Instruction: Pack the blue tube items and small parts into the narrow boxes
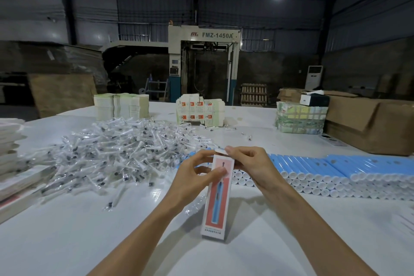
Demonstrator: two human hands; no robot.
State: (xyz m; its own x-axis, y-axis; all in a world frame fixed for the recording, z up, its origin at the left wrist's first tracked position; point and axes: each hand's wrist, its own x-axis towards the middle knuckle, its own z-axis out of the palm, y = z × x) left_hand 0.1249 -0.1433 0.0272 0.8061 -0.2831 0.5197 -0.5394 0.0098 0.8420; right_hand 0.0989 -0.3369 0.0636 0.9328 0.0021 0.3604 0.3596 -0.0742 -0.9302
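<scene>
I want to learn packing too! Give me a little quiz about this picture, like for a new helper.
1. True or false: the left hand grips the narrow box.
2. What holds the box's top flap? A) the right hand B) a strip of tape C) a clamp
3. Fill in: the blue tubes lie in rows on the person's ____ side, and the small parts are piled on the other.
Key: 1 true; 2 A; 3 right.

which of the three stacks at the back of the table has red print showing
The middle stack: rows of red-orange squares show on its front. The left stack is plain and pale, the right stack greenish.
</scene>
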